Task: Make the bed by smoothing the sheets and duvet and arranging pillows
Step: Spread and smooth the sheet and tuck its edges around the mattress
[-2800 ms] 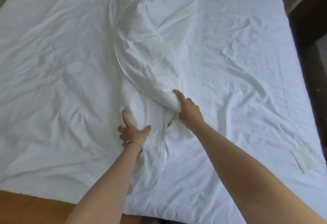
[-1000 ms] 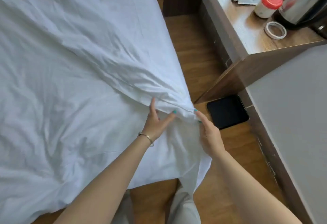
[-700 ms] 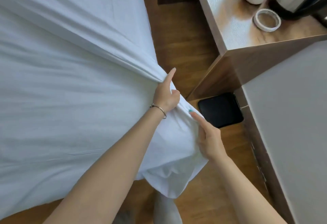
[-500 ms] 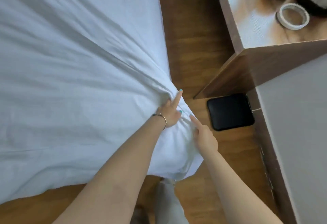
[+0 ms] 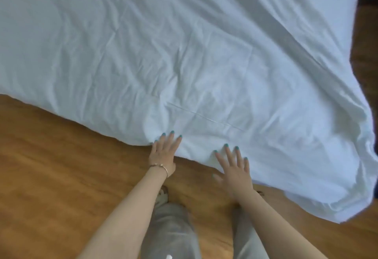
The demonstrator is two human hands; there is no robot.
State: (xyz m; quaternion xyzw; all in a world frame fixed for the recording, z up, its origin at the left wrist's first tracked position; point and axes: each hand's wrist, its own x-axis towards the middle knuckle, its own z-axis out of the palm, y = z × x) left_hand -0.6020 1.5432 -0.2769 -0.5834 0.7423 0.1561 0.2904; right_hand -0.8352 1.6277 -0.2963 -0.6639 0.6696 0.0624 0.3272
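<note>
**Duvet spread, edge under the palms**

Both hands lie flat with fingers straight and spread at the near edge of the duvet (image 5: 184,58). The left hand (image 5: 163,154), with a bracelet (image 5: 159,165) at the wrist, has its fingertips on the hanging edge of the white cloth; the right hand (image 5: 235,166) is just beside it, fingers fanned over the same edge. Neither hand grips or pinches anything. The right hand is somewhat blurred, so whether its palm presses the cloth or hovers just over it cannot be told.

The duvet covers the whole bed in view, and its near edge drapes toward the wooden floor (image 5: 51,166). At the right its corner (image 5: 337,187) hangs lower and bunched, well apart from the hands. A seam line (image 5: 204,116) runs across the cloth just beyond the fingertips.

As a judgement, the spreading looks largely done: the cover lies open across the mattress rather than heaped. What is left shows plainly. Creases fan across the middle, a long diagonal fold (image 5: 286,40) runs toward the far right, and the right corner needs squaring. No pillows are in view, so their arranging seems not yet reached, or is out of sight.
</note>
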